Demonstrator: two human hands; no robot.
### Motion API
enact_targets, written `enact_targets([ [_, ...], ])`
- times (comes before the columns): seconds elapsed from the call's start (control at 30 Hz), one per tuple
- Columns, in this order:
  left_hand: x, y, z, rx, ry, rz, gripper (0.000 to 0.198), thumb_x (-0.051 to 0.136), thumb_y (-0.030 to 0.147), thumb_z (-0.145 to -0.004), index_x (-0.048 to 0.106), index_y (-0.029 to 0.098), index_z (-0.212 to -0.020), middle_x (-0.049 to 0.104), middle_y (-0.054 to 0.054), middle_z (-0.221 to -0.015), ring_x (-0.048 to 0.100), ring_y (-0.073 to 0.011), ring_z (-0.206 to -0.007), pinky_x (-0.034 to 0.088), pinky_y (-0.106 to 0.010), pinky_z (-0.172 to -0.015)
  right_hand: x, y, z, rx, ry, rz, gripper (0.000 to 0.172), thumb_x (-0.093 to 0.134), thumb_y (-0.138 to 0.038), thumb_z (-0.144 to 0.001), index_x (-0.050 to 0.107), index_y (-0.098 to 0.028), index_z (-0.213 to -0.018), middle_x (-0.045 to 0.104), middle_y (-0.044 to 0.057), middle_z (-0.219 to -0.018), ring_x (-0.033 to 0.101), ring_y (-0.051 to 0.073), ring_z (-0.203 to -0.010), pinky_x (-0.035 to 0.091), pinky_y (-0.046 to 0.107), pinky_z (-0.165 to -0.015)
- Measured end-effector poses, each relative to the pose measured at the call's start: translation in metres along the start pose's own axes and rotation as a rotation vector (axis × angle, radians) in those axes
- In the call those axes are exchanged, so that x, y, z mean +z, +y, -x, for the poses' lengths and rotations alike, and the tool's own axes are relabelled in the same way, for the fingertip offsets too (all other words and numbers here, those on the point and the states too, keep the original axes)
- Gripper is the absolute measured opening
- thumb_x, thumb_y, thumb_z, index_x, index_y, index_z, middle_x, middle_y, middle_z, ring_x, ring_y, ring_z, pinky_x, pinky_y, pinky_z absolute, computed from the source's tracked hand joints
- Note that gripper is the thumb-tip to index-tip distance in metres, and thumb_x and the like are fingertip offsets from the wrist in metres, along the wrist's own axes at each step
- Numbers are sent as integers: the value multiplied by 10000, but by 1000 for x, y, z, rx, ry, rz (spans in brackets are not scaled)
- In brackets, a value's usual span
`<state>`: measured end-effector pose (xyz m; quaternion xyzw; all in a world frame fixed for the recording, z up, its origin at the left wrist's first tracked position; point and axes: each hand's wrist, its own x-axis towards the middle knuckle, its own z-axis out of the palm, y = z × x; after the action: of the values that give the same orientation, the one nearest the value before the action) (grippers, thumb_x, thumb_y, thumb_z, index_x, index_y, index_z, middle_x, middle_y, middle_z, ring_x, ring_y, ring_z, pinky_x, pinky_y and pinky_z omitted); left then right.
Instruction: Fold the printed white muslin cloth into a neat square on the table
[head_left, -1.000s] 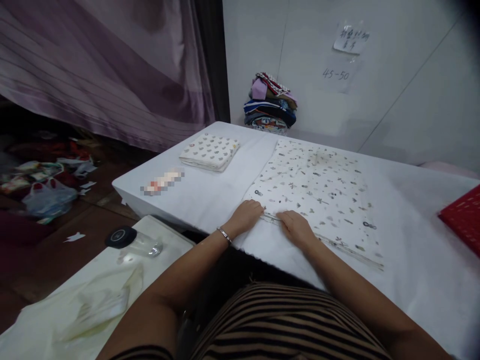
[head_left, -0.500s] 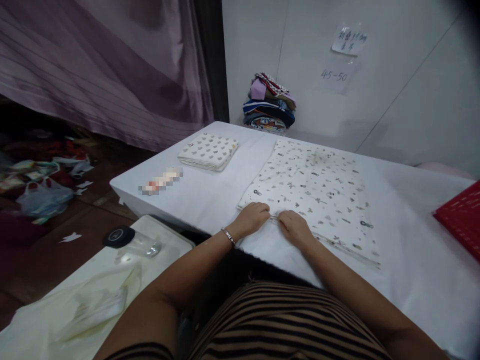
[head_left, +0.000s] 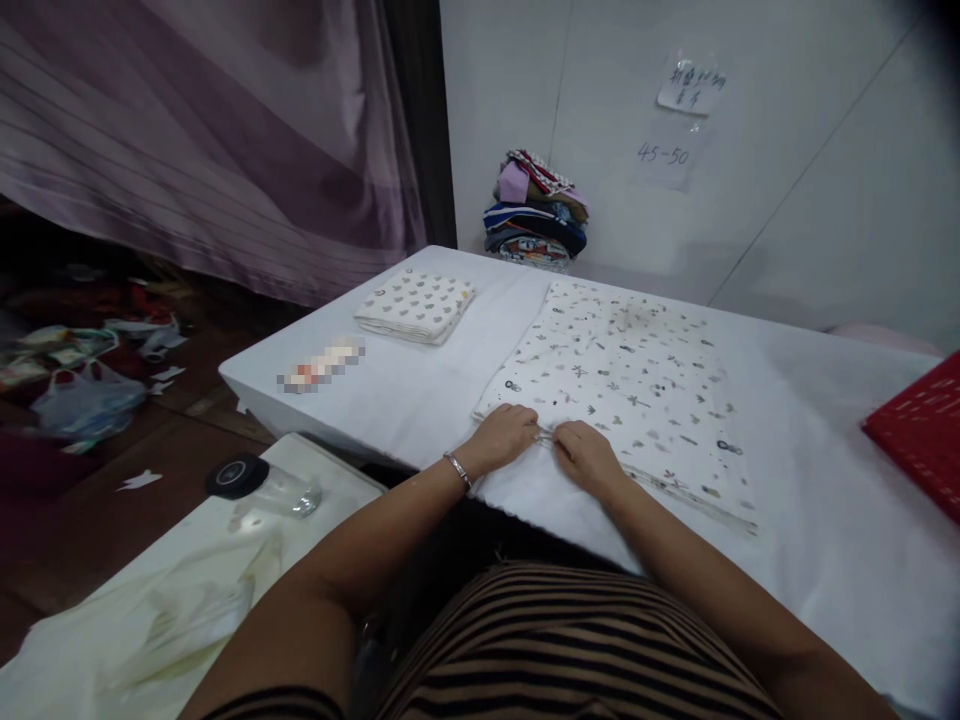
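Observation:
A white cloth (head_left: 622,390) with a small scattered print lies folded flat in layers on the white-covered table (head_left: 810,470). Its near edge is between the fingers of my left hand (head_left: 508,438), which wears a bracelet at the wrist. Close beside it, my right hand (head_left: 585,455) pinches the same edge, the fingers curled. A short stretch of the layered edge shows between the two hands. Farther left on the table rests a smaller folded cloth (head_left: 416,305) with a grey repeating print.
At the right lies a red item (head_left: 922,430). A stack of folded fabrics (head_left: 536,210) stands against the wall behind the table. Lower left, a side table (head_left: 322,475) bears a clear jar with a black lid (head_left: 238,475) and a pale plastic bag (head_left: 195,610). A blurred patch (head_left: 322,365) hides a small item.
Both hands stay on the near edge of the cloth, almost unmoved. The whole view has shifted very slightly.

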<state>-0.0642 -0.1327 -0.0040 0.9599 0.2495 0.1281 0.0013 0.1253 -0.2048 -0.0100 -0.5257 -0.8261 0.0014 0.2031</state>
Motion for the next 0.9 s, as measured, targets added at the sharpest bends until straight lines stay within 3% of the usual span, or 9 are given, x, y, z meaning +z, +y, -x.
enact_targets([
  [0.17,-1,1,-3,21,-55,-58,221,368,178,-920,567,189,-827,605,-32,-944,504,-167,-873,363,-326,-786,0,1,1,22,-12,8,178,410,-152,-869,586,-178,-881,626,82,-850,537,204,-818,415,310,-741],
  [0.37,7,0,0,10,0,-55,199,363,165,-914,556,175,-865,607,-45,-955,517,-172,-899,370,-332,-804,3,-2,1,50,-2,43,194,470,-252,-883,580,-158,-1013,630,96,-914,541,219,-842,414,326,-755],
  [0.6,3,2,2,6,23,-73,179,398,161,-904,557,164,-823,615,-33,-857,534,-158,-825,379,-321,-768,8,1,0,37,-14,79,223,435,-130,-864,605,-160,-1004,644,88,-924,546,206,-850,416,322,-765],
  [0.77,-2,6,-2,-1,35,-51,163,462,258,-908,555,194,-1025,639,-11,-930,545,-162,-871,377,-318,-766,10,3,-1,-14,16,41,242,435,-120,-863,609,-146,-1029,652,99,-942,552,210,-860,426,331,-774],
  [0.9,1,6,-7,-11,-17,-93,134,451,207,-907,585,198,-906,632,-3,-878,538,-168,-852,375,-315,-729,8,1,-3,18,-9,66,247,444,-122,-867,613,-138,-1047,652,99,-947,549,213,-878,417,335,-776],
])
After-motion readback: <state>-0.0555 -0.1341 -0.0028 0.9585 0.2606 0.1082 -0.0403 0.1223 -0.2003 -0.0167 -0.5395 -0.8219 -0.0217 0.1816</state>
